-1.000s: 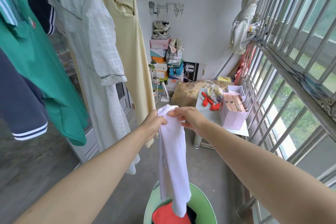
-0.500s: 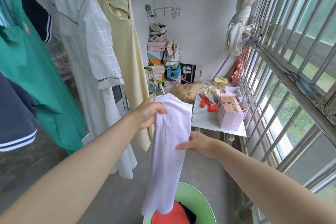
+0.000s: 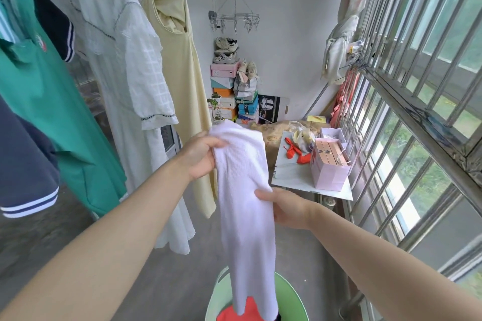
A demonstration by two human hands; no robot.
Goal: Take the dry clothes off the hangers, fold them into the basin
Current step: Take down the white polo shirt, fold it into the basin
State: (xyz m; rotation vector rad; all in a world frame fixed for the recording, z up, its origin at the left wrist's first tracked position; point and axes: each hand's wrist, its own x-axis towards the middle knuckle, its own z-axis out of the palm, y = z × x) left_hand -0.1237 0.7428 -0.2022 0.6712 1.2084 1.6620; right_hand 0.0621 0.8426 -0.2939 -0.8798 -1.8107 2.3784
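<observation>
The white garment [image 3: 245, 190] hangs lengthwise above the green basin [image 3: 294, 300], its lower end over the red cloth [image 3: 250, 309] lying there, the left hand [image 3: 200, 155] grip clamped on its top edge, the right hand [image 3: 287, 207] grip pinching its middle, near the hanging white dress [image 3: 125, 65] and yellow dress [image 3: 182, 81].

Bare forearms [image 3: 117, 229] — left grip [image 3: 200, 156], right grip [image 3: 287, 210] likewise bare.

The white garment [image 3: 245, 190] is soft, matt, finely ribbed knit cloth. The green basin [image 3: 292, 294] looks like smooth plastic with a slight sheen. The window bars [image 3: 407, 101] are dull grey metal. The pink bag [image 3: 330, 177] is matt paper. The white dress [image 3: 146, 81] shows a textured, checked weave.
</observation>
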